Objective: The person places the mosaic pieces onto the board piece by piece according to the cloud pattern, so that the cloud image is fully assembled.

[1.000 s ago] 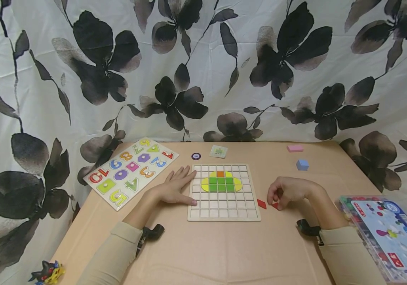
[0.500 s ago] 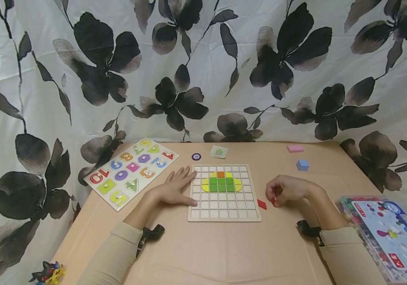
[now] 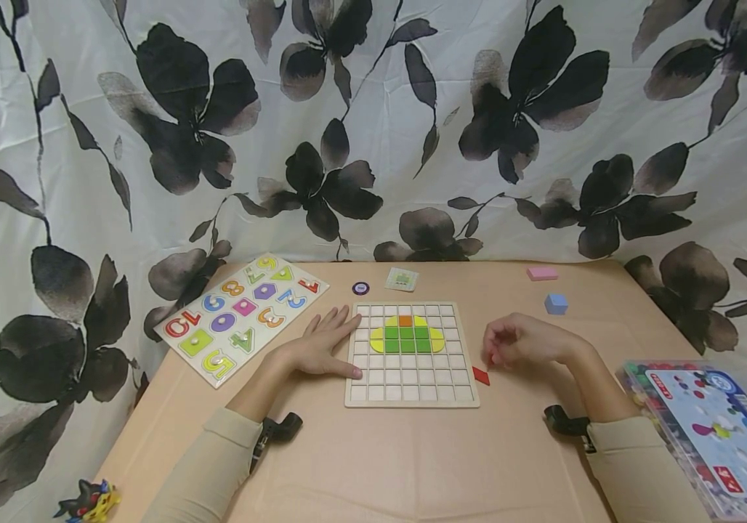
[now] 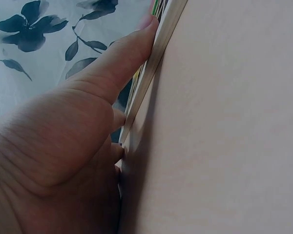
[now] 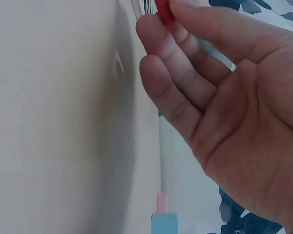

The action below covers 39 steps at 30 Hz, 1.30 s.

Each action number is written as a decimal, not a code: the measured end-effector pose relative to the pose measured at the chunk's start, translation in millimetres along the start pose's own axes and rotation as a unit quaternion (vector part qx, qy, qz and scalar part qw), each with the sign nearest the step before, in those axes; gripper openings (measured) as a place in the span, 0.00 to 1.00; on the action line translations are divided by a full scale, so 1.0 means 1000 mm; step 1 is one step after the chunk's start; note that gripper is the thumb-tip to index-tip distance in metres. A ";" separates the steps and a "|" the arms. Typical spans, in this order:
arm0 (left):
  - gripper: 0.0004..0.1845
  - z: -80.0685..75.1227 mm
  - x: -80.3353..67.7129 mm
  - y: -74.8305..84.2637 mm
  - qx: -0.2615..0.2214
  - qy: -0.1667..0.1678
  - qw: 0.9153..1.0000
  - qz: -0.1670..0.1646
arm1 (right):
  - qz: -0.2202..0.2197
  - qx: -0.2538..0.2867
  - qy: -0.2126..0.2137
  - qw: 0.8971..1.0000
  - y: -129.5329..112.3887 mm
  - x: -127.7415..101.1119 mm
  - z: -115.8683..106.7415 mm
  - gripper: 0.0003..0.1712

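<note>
Here, left hand (image 3: 321, 347) flat, fingers straight against wooden grid board (image 3: 411, 392) left edge, right hand (image 3: 522, 341) curled just right of board, pinching red piece (image 5: 163, 10), second red triangle (image 3: 481, 375) below on table

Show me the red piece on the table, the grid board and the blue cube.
red piece (image 3: 481, 375), head view, its middle.
grid board (image 3: 410, 398), head view, near rim.
blue cube (image 3: 555, 303), head view, its top.
</note>
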<state>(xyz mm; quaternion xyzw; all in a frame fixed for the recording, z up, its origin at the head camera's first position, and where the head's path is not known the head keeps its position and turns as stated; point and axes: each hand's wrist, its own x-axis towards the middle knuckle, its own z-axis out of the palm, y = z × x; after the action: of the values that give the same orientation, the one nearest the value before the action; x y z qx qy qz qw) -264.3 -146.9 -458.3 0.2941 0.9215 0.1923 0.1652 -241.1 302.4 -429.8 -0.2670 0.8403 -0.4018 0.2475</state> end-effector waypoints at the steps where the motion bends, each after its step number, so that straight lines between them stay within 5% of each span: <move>1: 0.64 0.000 0.000 0.000 0.000 0.000 1.000 -0.001 | -0.006 -0.001 0.010 1.000 -0.001 0.001 0.000 0.06; 14: 0.64 0.001 0.000 0.001 0.000 0.000 1.000 -0.002 | -0.052 0.026 0.130 0.990 -0.028 0.025 0.018 0.12; 39: 0.64 -0.001 0.000 0.003 -0.002 -0.001 1.000 0.000 | -0.064 0.074 0.164 0.982 -0.065 0.077 0.071 0.13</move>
<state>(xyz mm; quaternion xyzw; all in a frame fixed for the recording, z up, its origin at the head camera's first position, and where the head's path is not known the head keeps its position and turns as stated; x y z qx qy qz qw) -263.0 -145.5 -456.5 0.2941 0.9210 0.1937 0.1665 -237.0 179.1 -431.9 -0.2319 0.8185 -0.5162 0.0995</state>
